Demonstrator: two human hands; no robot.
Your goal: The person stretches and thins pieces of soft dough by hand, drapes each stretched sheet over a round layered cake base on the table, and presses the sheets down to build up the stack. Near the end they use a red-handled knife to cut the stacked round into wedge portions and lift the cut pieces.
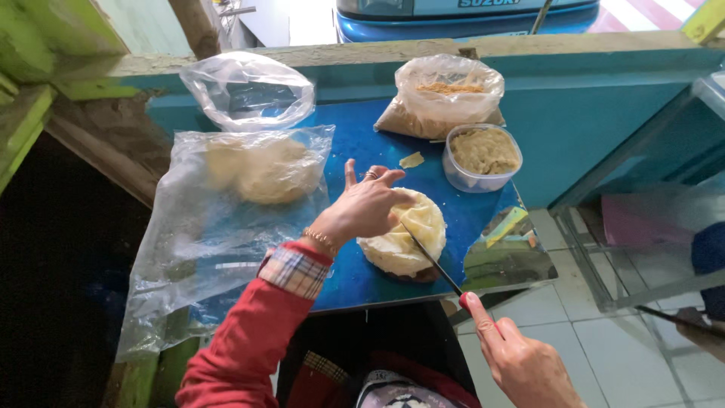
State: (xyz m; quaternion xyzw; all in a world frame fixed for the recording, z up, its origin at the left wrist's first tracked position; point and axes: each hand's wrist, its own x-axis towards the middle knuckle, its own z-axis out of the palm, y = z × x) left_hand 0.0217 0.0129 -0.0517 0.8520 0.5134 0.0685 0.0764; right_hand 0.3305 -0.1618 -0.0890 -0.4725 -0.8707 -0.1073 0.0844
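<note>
On the blue counter (355, 272), the left hand (362, 208) presses flat on the pale round dough (411, 234), fingers spread rather than closed. The right hand (521, 363) has its grip closed on a thin knife (434, 261), whose blade lies against the dough's right side. A lidless tub of filling (483, 157) stands just behind.

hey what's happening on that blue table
A person in a red sleeve is working on a round, pale stack of dough sheets on the blue table. The left hand presses on top of the stack while the right hand holds a thin knife with its blade against the stack. A clear plastic bag with more dough lies to the left, and a tub of brownish filling sits behind.
</note>
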